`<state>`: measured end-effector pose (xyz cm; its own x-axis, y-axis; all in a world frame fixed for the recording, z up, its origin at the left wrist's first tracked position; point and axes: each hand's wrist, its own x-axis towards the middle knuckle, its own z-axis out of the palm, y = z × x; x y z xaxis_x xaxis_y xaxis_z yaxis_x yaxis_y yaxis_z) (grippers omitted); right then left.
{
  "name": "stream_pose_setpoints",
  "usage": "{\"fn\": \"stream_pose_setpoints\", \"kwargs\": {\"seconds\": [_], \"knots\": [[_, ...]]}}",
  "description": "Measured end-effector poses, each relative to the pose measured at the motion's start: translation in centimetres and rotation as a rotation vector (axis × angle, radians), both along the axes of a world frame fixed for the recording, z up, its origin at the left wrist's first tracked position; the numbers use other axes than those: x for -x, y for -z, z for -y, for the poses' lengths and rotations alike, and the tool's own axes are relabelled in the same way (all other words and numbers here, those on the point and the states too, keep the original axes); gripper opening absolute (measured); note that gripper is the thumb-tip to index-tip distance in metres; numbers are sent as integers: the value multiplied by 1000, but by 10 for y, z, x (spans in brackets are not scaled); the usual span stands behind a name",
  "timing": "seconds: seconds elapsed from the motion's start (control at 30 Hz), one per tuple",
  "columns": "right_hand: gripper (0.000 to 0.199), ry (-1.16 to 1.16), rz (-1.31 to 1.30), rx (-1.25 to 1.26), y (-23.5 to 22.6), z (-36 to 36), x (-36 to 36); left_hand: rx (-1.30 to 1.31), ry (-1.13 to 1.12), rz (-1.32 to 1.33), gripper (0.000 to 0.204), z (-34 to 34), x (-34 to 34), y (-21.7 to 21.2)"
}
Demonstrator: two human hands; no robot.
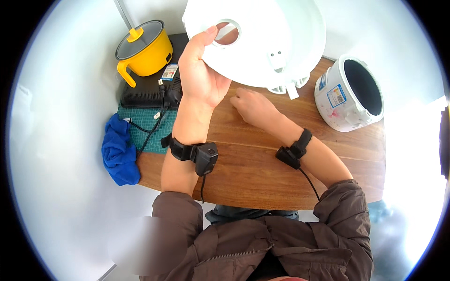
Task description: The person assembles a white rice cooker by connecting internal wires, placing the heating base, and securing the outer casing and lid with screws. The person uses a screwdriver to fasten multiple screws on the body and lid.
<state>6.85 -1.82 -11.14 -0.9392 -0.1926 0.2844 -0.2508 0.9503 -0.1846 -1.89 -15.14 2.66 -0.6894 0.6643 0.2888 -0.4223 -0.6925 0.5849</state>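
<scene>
My left hand (201, 70) is raised over the table, gripping the left edge of a large white plastic lid (253, 56). Its thumb lies by the round hole in the lid, and the other fingers are hidden behind it. The lid is tilted, with small tabs along its lower edge, and its top runs out of view. Below the lid, my right hand (255, 107) rests low at the wooden table (243, 154) with its fingers curled together. Whatever is between those fingertips, if anything, is too small to tell.
A white rice cooker body (340, 100) with a dark inside stands tilted at the right. At the left are a yellow pot (146, 54) with a grey lid, a black appliance (143, 99) with a cord, a green cutting mat (143, 133) and a blue cloth (119, 152).
</scene>
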Motion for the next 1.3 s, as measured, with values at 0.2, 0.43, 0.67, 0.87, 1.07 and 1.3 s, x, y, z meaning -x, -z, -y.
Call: {"fn": "stream_pose_setpoints", "kwargs": {"seconds": [0.2,0.43,0.67,0.87,1.07,1.3], "knots": [[6,-80,12,80,-16,-13,-23,10,42,-10,57,-14,-8,7],[9,-31,-19,270,-53,-42,-120,82,101,23,58,-30,-7,34],[11,180,-246,403,-89,-59,-186,250,179,32,55,-32,-29,73],[9,304,-318,498,-87,-57,-164,342,293,148,55,-21,-53,112],[8,305,-142,488,-55,-55,-146,393,313,184,54,-25,-59,131],[8,286,-65,457,-35,-58,-141,441,315,218,53,-27,-57,132]]}}
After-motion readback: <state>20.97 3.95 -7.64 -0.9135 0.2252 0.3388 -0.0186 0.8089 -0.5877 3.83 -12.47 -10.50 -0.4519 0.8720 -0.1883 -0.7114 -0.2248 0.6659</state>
